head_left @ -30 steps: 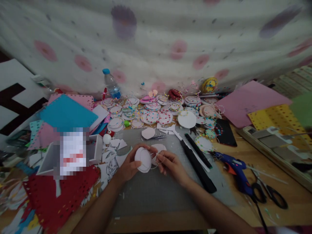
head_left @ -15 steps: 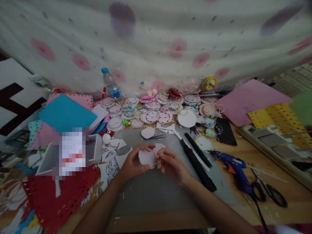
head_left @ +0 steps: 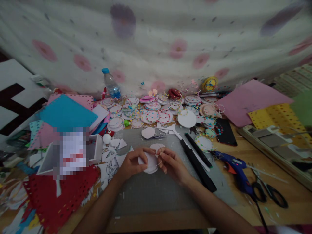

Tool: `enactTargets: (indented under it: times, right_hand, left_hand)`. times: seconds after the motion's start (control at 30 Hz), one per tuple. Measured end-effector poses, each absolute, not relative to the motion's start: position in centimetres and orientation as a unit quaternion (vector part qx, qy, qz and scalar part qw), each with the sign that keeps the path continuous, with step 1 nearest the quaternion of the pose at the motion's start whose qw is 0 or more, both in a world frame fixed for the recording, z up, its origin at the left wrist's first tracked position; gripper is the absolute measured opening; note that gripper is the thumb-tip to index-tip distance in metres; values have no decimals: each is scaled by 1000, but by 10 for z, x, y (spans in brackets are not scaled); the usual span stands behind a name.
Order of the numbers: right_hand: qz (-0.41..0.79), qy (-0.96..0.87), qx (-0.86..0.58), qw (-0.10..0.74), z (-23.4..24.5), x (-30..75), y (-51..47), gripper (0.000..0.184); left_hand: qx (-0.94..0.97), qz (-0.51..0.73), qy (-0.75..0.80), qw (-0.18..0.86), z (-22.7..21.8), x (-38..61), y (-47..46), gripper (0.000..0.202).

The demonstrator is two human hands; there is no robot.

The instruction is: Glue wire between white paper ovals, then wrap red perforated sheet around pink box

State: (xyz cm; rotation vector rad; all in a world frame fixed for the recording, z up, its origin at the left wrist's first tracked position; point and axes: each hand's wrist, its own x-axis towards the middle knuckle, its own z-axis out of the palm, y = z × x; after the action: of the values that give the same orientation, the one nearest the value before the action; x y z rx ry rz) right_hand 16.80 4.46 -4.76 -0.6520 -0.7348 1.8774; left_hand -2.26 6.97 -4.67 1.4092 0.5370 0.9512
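Note:
White round paper discs [head_left: 150,163] are between my hands over the grey cutting mat [head_left: 156,191]. My left hand [head_left: 133,162] grips the near disc by its left side, thumb at the bottom and fingers curled over the top. My right hand [head_left: 174,164] pinches a thin pale strand [head_left: 159,162] at the disc's right edge. Whether it is string or wire I cannot tell. Another white disc [head_left: 156,146] shows just beyond, partly hidden by the fingers. A smaller off-white disc [head_left: 148,133] lies farther back on the mat.
Many decorated paper discs [head_left: 151,117] crowd the back, beside a water bottle [head_left: 112,84]. To the right lie a black-handled tool [head_left: 198,169], a blue glue gun [head_left: 240,172] and scissors [head_left: 270,191]. Paper scraps [head_left: 110,162], a white box [head_left: 97,149] and red dotted sheet [head_left: 65,198] fill the left.
The near disc has moved slightly down toward me and turned a little in my left fingers. My right hand stays by its edge with the strand; the disc beyond shows more.

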Motion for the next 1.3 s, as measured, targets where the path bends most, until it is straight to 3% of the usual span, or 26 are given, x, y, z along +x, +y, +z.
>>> enactTargets:
  times: [0.37,0.63,0.93,1.3]
  right_hand:
    - [753,-345,-279,486,-47,168,46,25]
    - [716,-405,-336,458,-52,172,45,27]
    - [608,-540,-416,407,-54,170,44,22]
    - [474,-660,-450,371,-60,172,44,26]
  left_hand:
    - [631,390,236,628,-38,-22,70,9]
    - [587,404,255,653,-46,-19,69,48]
    - [557,391,367,634,-47,-19,70,16]
    - [619,353,438,548,-52,-15,70,15]
